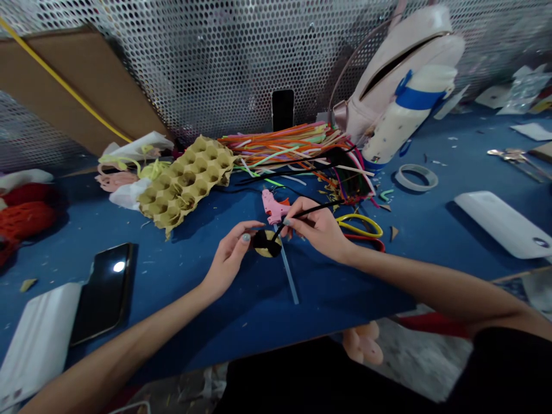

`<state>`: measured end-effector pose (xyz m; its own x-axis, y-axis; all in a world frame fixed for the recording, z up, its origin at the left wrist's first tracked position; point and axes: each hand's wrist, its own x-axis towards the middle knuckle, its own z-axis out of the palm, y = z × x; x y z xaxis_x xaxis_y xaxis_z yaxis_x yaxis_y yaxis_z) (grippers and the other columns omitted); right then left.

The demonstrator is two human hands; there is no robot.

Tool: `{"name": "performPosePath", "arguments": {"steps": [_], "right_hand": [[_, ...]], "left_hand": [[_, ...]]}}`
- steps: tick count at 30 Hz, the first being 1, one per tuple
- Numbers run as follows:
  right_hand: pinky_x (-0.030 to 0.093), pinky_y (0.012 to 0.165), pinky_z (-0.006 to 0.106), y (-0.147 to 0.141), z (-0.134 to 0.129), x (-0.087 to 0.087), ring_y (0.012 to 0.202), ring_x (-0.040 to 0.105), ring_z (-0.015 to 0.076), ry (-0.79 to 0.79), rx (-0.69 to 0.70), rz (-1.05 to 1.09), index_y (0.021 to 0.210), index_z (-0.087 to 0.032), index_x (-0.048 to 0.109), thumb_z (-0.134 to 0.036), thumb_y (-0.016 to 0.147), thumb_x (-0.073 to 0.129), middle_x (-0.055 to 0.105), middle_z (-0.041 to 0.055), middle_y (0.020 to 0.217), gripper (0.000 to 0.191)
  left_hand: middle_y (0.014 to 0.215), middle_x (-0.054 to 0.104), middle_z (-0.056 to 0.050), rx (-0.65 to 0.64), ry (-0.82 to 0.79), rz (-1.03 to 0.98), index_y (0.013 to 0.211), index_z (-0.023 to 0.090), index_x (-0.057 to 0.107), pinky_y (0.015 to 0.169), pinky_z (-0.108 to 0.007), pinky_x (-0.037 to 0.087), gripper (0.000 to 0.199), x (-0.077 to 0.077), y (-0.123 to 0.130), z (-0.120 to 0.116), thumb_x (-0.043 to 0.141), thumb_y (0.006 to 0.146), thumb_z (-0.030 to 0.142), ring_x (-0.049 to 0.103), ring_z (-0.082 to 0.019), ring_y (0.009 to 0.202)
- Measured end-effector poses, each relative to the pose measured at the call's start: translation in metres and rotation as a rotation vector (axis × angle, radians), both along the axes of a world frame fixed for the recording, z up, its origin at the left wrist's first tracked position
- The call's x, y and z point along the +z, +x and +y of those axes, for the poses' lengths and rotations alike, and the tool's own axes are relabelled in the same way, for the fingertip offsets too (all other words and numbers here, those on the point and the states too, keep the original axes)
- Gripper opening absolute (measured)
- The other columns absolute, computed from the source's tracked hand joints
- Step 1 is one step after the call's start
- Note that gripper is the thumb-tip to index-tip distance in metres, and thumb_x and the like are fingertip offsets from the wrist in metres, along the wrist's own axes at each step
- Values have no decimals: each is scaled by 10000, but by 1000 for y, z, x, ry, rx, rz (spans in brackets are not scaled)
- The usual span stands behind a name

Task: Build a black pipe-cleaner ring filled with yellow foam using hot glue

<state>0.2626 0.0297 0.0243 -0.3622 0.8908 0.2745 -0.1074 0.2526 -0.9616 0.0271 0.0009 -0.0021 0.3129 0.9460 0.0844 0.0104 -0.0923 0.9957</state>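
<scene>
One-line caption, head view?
Left hand and right hand hold black pipe cleaner against a yellow disc beside a pink glue gun.

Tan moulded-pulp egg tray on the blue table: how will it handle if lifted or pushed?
Probably light for its size: the tan moulded-pulp egg tray has thin, hollow cups. Its long, narrow shape may flex if lifted by one end. Lying flat, it would likely slide, not roll.

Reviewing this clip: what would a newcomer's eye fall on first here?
The two hands at the centre of the blue table stand out: the right hand holds a black pipe cleaner to a black coil on a round tan disc, with the left hand beside it. Behind them lie a pink glue gun, multicoloured pipe cleaners and a cardboard egg tray.
</scene>
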Motion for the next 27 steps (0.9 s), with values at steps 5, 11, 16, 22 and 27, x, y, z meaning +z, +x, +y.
{"name": "performPosePath", "arguments": {"steps": [5, 11, 16, 22, 27], "right_hand": [[577, 655, 243, 1, -2, -2, 705, 713, 116, 138, -17, -34, 891, -200, 613, -302, 998, 698, 664, -14, 817, 170], [588, 654, 252, 2, -6, -1, 711, 723, 126, 299, -73, -117, 889, -208, 648, -198, 987, 680, 669, -14, 838, 103], [586, 714, 279, 4, -9, -2, 752, 715, 145, 356, -79, -203, 896, -203, 671, -213, 988, 693, 706, 3, 832, 95], [577, 704, 280, 6, -9, -3, 728, 696, 142, 356, -63, -227, 900, -198, 676, -177, 980, 673, 713, 6, 822, 83], [563, 687, 271, 6, -4, -5, 722, 691, 140, 390, -48, -234, 897, -194, 671, -166, 973, 675, 711, 3, 806, 81]], "left_hand": [[1214, 732, -109, -20, 24, 39, 1321, 209, 603, 976, -349, 567, 595, 3, 2, -1, 823, 848, 497, 713, -247, 1117], [1309, 704, -110, -41, -36, 65, 1358, 246, 549, 1069, -394, 539, 656, 3, 3, -4, 875, 804, 374, 701, -259, 1216], [1327, 704, -123, -59, -46, 76, 1353, 238, 535, 1126, -447, 525, 675, 3, 6, -5, 880, 780, 330, 698, -278, 1252], [1356, 691, -139, -43, -31, 14, 1366, 233, 500, 1108, -428, 553, 659, 2, 7, -5, 843, 808, 305, 701, -271, 1258], [1348, 701, -154, -46, 17, -56, 1381, 226, 484, 1062, -399, 579, 656, 0, 4, -3, 826, 828, 310, 716, -274, 1241]]}}
